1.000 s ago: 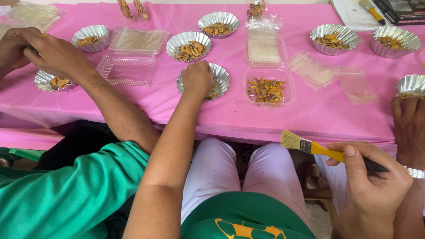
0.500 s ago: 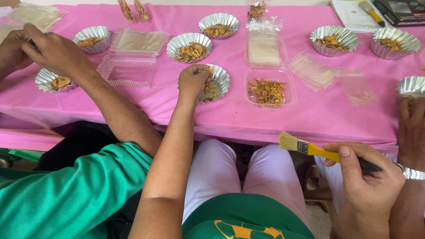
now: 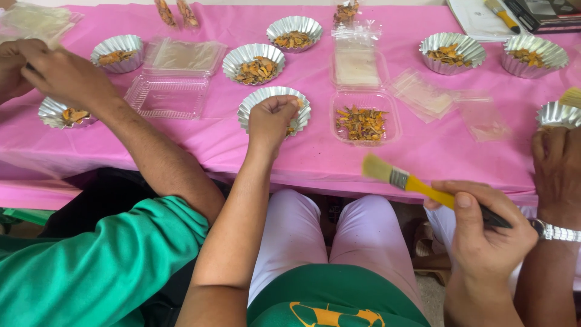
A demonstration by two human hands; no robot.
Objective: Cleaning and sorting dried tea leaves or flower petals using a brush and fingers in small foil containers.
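My left hand [image 3: 270, 121] hangs over the near foil cup [image 3: 273, 108] mid-desk, grip pinched narrow on a small orange piece [image 3: 298, 103], too tiny to tell more. Right hand [image 3: 484, 233] sits low, near my lap, grip wrapped round a yellow-handled brush [image 3: 417, 184], bristles pointing left twd the desk [image 3: 302, 160] edge. Clear tray of orange-brown chips [image 3: 362, 118] just right of the cup. Co-worker's arm in green sleeve [image 3: 103, 260] at left, their hands by another foil cup [image 3: 63, 113]; a third person's hand w/ wristwatch [image 3: 554, 232] far right.
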